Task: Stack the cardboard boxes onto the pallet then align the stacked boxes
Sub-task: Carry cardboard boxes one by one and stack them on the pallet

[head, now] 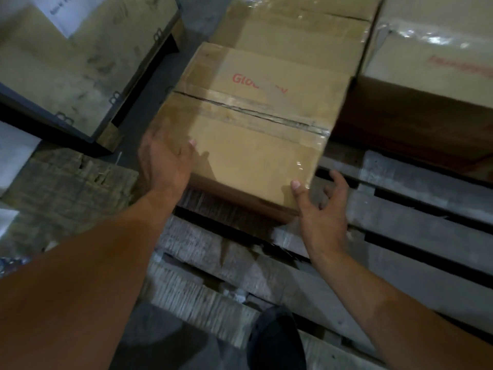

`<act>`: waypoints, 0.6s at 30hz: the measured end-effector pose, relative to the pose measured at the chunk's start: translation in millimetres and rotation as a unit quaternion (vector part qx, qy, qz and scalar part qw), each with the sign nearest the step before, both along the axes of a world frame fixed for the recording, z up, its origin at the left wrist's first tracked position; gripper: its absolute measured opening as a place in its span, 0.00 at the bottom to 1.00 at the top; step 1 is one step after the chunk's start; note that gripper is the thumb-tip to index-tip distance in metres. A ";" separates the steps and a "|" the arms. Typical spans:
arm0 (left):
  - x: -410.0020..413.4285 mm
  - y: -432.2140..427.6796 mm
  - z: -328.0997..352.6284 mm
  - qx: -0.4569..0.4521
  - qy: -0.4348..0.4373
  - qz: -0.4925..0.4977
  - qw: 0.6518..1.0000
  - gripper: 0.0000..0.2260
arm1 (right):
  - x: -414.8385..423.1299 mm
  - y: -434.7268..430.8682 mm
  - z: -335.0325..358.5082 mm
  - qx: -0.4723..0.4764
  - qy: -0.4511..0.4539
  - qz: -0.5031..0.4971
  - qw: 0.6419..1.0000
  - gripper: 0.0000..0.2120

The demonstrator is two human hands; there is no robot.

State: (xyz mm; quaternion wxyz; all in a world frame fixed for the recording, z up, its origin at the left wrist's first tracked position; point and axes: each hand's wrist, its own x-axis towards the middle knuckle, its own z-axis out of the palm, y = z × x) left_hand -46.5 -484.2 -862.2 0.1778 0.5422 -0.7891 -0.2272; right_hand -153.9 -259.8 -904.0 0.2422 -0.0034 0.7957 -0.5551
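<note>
A taped brown cardboard box [250, 129] with red lettering sits on the grey wooden pallet [400, 236], its near end over the slats. My left hand [165, 164] presses flat against the box's left near corner, thumb on top. At the right near corner is my right hand [322, 209]: the thumb lies on the box top and the fingers are spread beside its right side. Behind it a second brown box [301, 30] stands on the pallet, touching its far end. A larger white-topped box [432, 57] stands to the right of both.
A big plywood crate [69, 65] with a paper label stands at the left across a narrow floor gap. Flattened cardboard [66, 180] lies on the floor at the left. My dark shoe [277, 340] rests at the pallet's near edge. Bare slats stretch to the right.
</note>
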 end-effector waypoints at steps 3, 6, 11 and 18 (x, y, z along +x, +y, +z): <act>-23.6 67.4 23.7 0.014 -0.009 -0.085 0.996 0.22 | -16.0 59.8 18.8 0.016 0.012 -0.025 0.999 0.35; -54.7 140.2 42.8 0.004 -0.028 -0.189 0.982 0.23 | -37.6 145.2 38.5 0.045 0.033 -0.067 0.996 0.34; -131.6 302.7 68.1 0.033 -0.040 -0.310 0.949 0.25 | -71.4 336.6 66.1 0.134 0.064 -0.185 0.972 0.34; -220.9 576.3 74.8 0.093 -0.009 -0.501 0.860 0.26 | -77.8 622.2 93.9 0.229 0.069 -0.396 0.887 0.31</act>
